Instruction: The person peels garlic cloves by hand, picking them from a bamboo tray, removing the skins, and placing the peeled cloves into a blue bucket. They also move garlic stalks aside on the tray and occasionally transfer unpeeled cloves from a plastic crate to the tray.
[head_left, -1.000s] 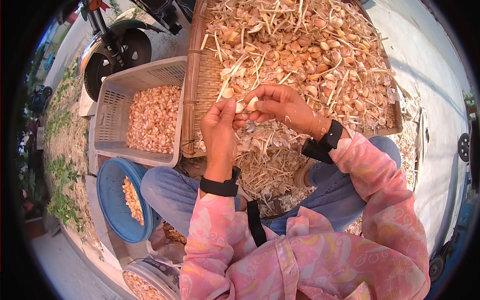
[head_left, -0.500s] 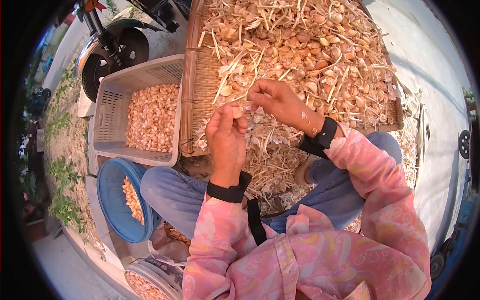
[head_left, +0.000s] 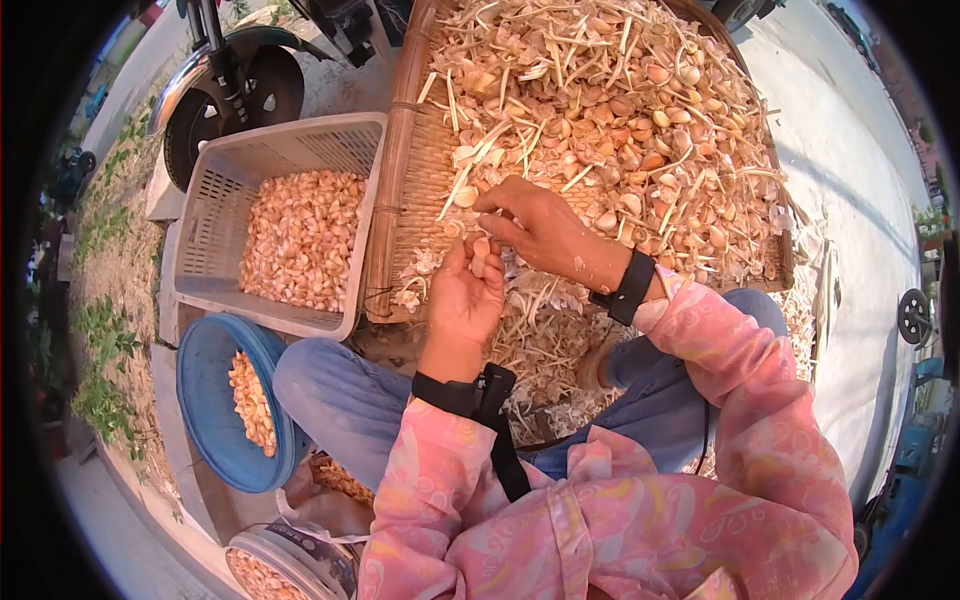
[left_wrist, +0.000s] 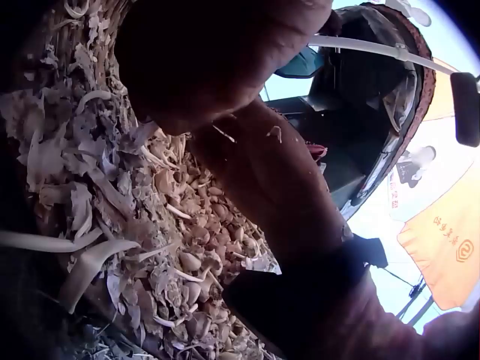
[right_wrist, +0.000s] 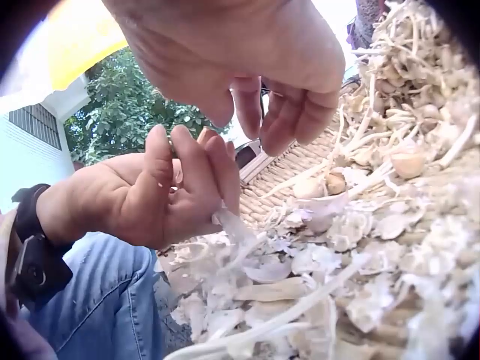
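My left hand (head_left: 465, 305), palm up at the near edge of the woven tray (head_left: 425, 160), holds a small garlic clove (head_left: 481, 247) at its fingertips. The right hand (head_left: 550, 228) hovers just above those fingertips, its fingers loosely bent and nothing showing between them. From the right wrist view, a gap separates that thumb from the other fingers, close over the left hand (right_wrist: 161, 187). Papery skin hangs beside the left fingers there. A loose pale clove (head_left: 465, 197) lies on the tray near the right fingertips. The left wrist view has its own hand dark, hiding the clove.
A heap of garlic cloves, skins and stalks (head_left: 640, 120) covers much of the tray. To the left stand a plastic crate (head_left: 215, 230) of cloves and a blue bucket (head_left: 205, 400) with more. A white tub (head_left: 290, 550) sits below; a wheel (head_left: 230, 100) is beyond the crate.
The hands were together at one clove; the right hand then drew away up and right, and is now back over the left fingertips. The left hand has turned palm up, keeping a clove.
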